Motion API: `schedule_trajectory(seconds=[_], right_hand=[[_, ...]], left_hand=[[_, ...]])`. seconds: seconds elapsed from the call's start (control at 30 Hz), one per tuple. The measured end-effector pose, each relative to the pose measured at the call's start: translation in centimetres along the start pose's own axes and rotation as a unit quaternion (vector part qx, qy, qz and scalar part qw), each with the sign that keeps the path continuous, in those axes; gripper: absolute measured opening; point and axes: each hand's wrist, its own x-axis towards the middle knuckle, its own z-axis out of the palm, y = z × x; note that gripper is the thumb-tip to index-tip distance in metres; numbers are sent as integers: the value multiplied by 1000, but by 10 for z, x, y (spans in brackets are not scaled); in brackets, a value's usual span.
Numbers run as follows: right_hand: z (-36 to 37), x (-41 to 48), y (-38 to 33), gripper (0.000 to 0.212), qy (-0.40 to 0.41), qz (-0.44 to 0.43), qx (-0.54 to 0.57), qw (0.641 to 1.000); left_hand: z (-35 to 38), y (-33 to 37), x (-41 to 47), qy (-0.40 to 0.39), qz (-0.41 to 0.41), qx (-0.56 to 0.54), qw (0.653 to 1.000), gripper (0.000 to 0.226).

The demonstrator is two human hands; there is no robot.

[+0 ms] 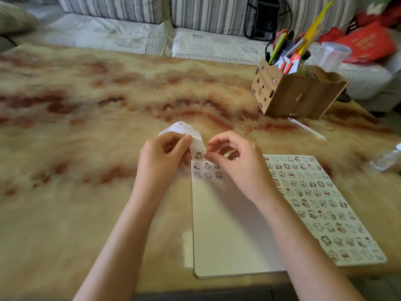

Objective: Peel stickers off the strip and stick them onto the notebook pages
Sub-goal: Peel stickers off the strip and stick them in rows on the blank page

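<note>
No readable text, numbers or brands. The red packet (368, 43) at the far right has gold marks, too blurred to make out. Stickers (299, 193) on the notebook (227, 224) show only small cartoon figures.

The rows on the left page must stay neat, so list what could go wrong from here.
1. The sticker, pinched at its edge by the right hand, may tear or fold onto itself.
2. The curled sticker strip in the left hand covers the notebook's top-left corner, so the sticker might land crooked.
</note>
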Motion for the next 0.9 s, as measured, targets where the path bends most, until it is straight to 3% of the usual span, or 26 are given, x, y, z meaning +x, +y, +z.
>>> schedule_trajectory(seconds=[0.33, 0.57, 0.9], right_hand=[[9, -2, 0, 11, 24, -41, 27, 999], [7, 0, 2, 10, 43, -43, 40, 997], [7, -1, 2, 9, 42, -50, 13, 998]], left_hand=[[0, -1, 1, -7, 0, -21, 1000, 21], [0, -7, 1, -78, -20, -18, 997, 20], [0, -4, 0, -83, -14, -28, 996, 19]])
